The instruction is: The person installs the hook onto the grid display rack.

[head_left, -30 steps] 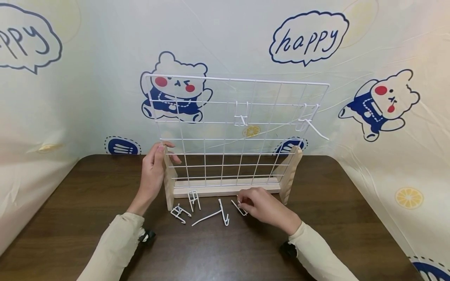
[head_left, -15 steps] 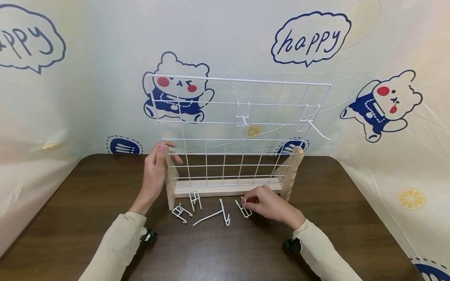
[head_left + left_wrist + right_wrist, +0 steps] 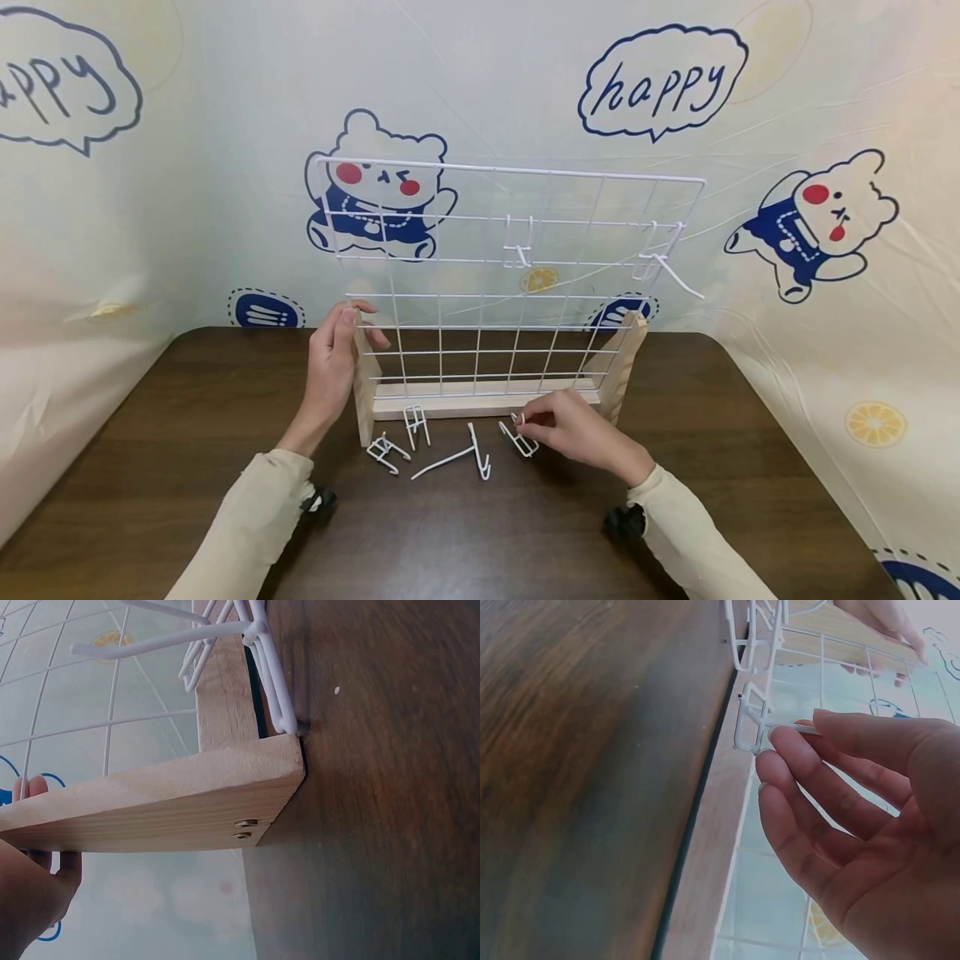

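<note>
A white wire grid panel [image 3: 495, 169] stands in a pale wooden base on the table. My left hand [image 3: 330, 358] grips the upper part of its left wooden side support [image 3: 187, 795], thumb in front and fingers behind. Low before the base, my right hand [image 3: 570, 425] pinches the prong of a small white wire hook [image 3: 750, 724] between thumb and fingertips; its rectangular frame points away from the hand. To its left lie a long-pronged hook [image 3: 476, 450] and two more hooks, one nearest the base [image 3: 415, 425] and one by the left support [image 3: 387, 454].
Two white hooks hang on the grid's upper wires, one mid-right [image 3: 517, 248] and one near the right edge [image 3: 656, 256], its prong jutting forward. The right wooden support [image 3: 624, 375] rises behind my right hand. A printed cloth [image 3: 480, 83] covers the wall behind the dark table [image 3: 420, 542].
The hook pinched in my right hand has turned so more of its frame shows, and it has risen slightly. My left hand keeps its grip on the support.
</note>
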The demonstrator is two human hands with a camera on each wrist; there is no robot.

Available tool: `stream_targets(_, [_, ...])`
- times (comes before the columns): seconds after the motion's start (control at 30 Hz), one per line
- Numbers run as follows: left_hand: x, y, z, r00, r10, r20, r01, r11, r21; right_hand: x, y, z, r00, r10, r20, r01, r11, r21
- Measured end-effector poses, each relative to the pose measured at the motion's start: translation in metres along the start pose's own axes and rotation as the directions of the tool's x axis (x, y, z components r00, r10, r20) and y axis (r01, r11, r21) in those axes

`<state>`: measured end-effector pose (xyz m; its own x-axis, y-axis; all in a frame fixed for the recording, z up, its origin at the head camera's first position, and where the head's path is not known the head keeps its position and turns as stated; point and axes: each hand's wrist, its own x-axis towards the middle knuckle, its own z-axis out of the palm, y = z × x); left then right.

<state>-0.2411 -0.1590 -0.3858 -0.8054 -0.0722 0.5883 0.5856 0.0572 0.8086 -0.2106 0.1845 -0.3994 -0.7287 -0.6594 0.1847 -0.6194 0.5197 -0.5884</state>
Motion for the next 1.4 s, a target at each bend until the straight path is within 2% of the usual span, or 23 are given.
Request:
stream_targets(0.23, [0.0,-0.002,0.002,1.0,-0.011,0.0,0.011,1.0,0.01,-0.003,-0.007,-0.008,1.0,0.023,-0.015,-0.024,1.0,-0.012])
stream_targets(0.4, [-0.001,-0.001,0.002,1.0,-0.018,-0.007,0.018,1.0,0.023,-0.005,-0.011,-0.013,0.998,0.014,-0.063,-0.015,1.0,-0.023])
stream_targets(0.57, [-0.002,-0.001,0.002,1.0,-0.016,-0.016,0.017,0.999,0.028,-0.008,-0.018,-0.02,0.995,0.0,-0.102,0.001,1.0,0.011])
stream_targets(0.77, [-0.002,0.0,0.003,1.0,-0.007,-0.016,0.008,1.0,0.003,-0.013,-0.034,-0.033,0.976,-0.033,-0.217,0.043,0.998,0.038])
stream_targets(0.87, [-0.003,-0.001,0.003,1.0,-0.004,-0.019,0.003,1.0,-0.007,-0.015,-0.042,-0.038,0.959,-0.045,-0.281,0.078,0.991,0.106])
stream_targets(1.0, [-0.002,-0.002,0.001,1.0,0.002,-0.021,-0.002,1.0,-0.015,-0.018,-0.054,-0.043,0.945,-0.011,-0.328,0.104,0.958,0.266])
stream_targets(1.17, [-0.001,0.0,0.0,1.0,0.01,-0.019,-0.011,1.0,-0.024,-0.021,-0.063,-0.05,0.946,0.048,-0.321,0.11,0.884,0.455])
stream_targets(1.27, [-0.001,0.001,0.0,1.0,0.006,-0.015,-0.007,1.0,-0.018,-0.021,-0.064,-0.053,0.944,0.074,-0.321,0.106,0.854,0.51])
stream_targets(1.33, [0.0,0.001,0.0,1.0,0.0,-0.01,0.0,1.0,-0.01,-0.021,-0.063,-0.055,0.938,0.086,-0.337,0.11,0.846,0.521])
stream_targets(1.4, [0.0,0.001,0.001,1.0,-0.006,-0.007,0.006,1.0,-0.015,-0.022,-0.062,-0.058,0.927,0.086,-0.366,0.121,0.853,0.508])
